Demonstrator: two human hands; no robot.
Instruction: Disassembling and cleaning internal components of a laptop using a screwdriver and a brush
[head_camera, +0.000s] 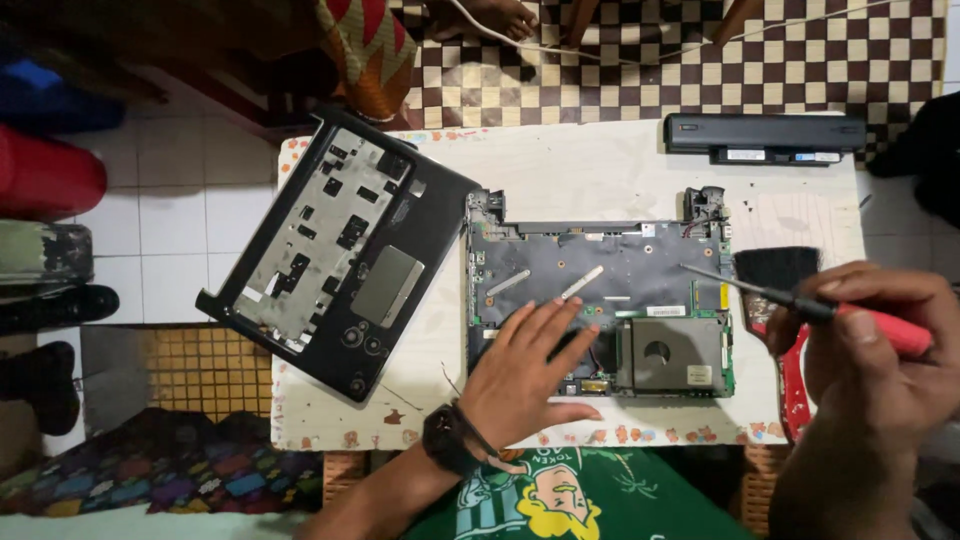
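Left: loose laptop cover (335, 250) on counter (560, 165). Centre: my left hand (530, 375), fingers spread, pressing the opened laptop base (600, 290). Right: my right hand (880, 350) clamped on screwdriver (800, 305); I'd keep its tip upright.

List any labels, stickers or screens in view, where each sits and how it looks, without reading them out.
No screens in view.
Two small white rectangular labels on the long black laptop battery pack at the table's far right edge.
White strip label on the opened laptop's grey and green circuit board, centre right.
Small pale square sticker on the grey metal drive cover, near right corner of the board.
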